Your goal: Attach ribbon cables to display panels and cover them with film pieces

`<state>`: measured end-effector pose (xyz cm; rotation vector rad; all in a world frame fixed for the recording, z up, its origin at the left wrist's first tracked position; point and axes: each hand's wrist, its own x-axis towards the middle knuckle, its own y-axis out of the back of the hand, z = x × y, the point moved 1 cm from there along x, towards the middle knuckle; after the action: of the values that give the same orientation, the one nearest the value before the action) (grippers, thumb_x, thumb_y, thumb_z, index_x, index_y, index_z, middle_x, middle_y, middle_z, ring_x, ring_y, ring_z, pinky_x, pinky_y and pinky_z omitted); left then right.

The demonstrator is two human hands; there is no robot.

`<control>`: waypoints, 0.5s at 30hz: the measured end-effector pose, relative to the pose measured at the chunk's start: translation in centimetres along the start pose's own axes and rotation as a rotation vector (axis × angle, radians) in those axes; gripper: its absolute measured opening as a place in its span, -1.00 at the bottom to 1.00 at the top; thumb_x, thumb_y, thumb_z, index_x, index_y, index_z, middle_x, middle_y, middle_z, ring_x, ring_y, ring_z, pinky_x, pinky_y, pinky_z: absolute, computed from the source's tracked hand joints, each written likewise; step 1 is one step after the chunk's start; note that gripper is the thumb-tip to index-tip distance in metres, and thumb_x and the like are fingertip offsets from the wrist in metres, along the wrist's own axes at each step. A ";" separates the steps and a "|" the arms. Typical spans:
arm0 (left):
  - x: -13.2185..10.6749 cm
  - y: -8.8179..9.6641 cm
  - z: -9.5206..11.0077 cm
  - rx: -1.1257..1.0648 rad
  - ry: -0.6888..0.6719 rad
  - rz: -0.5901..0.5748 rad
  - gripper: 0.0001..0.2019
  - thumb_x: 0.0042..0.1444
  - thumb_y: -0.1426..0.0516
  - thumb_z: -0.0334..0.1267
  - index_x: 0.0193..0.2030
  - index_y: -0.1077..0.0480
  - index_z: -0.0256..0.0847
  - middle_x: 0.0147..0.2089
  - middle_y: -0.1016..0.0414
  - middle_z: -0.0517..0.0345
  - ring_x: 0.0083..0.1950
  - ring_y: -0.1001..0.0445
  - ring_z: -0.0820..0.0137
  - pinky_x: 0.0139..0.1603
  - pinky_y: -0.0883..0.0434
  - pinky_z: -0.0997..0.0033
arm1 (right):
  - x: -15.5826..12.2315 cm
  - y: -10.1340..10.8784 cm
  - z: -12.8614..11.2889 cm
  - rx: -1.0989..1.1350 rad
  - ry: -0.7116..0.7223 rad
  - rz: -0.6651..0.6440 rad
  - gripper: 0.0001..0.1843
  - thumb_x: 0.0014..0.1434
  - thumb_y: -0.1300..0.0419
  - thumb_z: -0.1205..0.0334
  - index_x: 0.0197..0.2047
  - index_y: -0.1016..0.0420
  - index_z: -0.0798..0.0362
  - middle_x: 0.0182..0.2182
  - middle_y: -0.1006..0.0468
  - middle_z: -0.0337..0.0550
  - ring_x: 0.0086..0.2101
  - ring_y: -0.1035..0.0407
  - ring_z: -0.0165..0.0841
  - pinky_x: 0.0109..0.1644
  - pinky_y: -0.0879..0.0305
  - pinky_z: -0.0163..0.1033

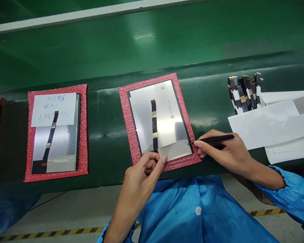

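A silver display panel [167, 111] lies face down on a pink bubble-wrap bag [128, 111] in front of me. A black flex cable [154, 126] runs up its back from the near edge. Across the panel's near right part lies a grey strip of film [174, 151]. My left hand [145, 175] pinches the strip's left end between thumb and forefinger, beside the cable's base. In my right hand [225, 152] are slim black tweezers [215, 138], closed in my fingers. Their tip touches or nearly touches the strip's upper right corner at the panel's edge.
To the left, another panel [59, 141] with a flex cable and a handwritten paper note [53, 118] rests on red bubble wrap [83, 135]. Several loose flex cables [245, 92] and white sheets [266, 125] lie on the right. A green bench [106, 135] runs across.
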<state>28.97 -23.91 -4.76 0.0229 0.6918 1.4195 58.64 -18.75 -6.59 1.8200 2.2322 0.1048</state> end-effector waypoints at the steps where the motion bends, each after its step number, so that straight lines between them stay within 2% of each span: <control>1: 0.0 -0.1 0.0 0.000 -0.009 0.012 -0.58 0.51 -0.49 0.45 -0.17 -0.71 0.24 -0.40 -0.51 0.08 -0.43 -0.43 0.13 -0.46 -0.36 0.11 | 0.0 0.0 -0.1 0.003 0.001 0.003 -0.81 0.52 -0.58 -0.10 -0.18 -0.93 -0.32 -0.39 -0.90 -0.32 -0.44 -0.84 -0.12 -0.32 -0.89 -0.07; 6: -0.1 -0.2 -0.2 -0.009 -0.031 0.040 -0.59 0.55 -0.45 0.44 -0.16 -0.72 0.25 -0.41 -0.51 0.08 -0.45 -0.41 0.15 -0.47 -0.31 0.12 | 0.1 -0.1 -0.3 -0.010 -0.014 0.014 -0.84 0.49 -0.56 -0.08 -0.19 -0.92 -0.37 -0.39 -0.90 -0.31 -0.44 -0.84 -0.07 -0.34 -0.90 -0.02; 9: -0.1 -0.4 -0.3 -0.001 -0.036 0.028 -0.60 0.54 -0.46 0.42 -0.16 -0.72 0.24 -0.39 -0.52 0.07 -0.44 -0.43 0.14 -0.44 -0.33 0.10 | 0.1 -0.1 -0.3 -0.018 -0.035 0.008 -0.83 0.47 -0.56 -0.13 -0.21 -0.92 -0.39 -0.40 -0.90 -0.30 -0.44 -0.85 -0.05 -0.37 -0.90 -0.01; 12: -0.2 -0.6 -0.5 -0.009 -0.027 0.068 -0.58 0.53 -0.45 0.45 -0.17 -0.72 0.25 -0.40 -0.52 0.07 -0.45 -0.40 0.15 -0.46 -0.31 0.09 | 0.1 -0.1 -0.4 -0.036 -0.054 0.002 -0.81 0.47 -0.54 -0.18 -0.22 -0.93 -0.45 -0.39 -0.89 -0.31 -0.42 -0.85 -0.03 -0.33 -0.94 0.03; 15: -0.2 -0.8 -0.4 -0.021 -0.041 0.083 -0.57 0.55 -0.45 0.45 -0.17 -0.72 0.24 -0.42 -0.50 0.08 -0.46 -0.38 0.17 -0.47 -0.30 0.12 | 0.1 0.0 -0.5 -0.039 -0.045 0.000 -0.81 0.48 -0.53 -0.15 -0.20 -0.93 -0.43 -0.38 -0.90 -0.31 -0.42 -0.85 -0.03 -0.32 -0.94 0.03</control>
<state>29.49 -24.40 -5.33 0.0651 0.6486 1.5017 58.49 -18.64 -6.16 1.7850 2.1839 0.1060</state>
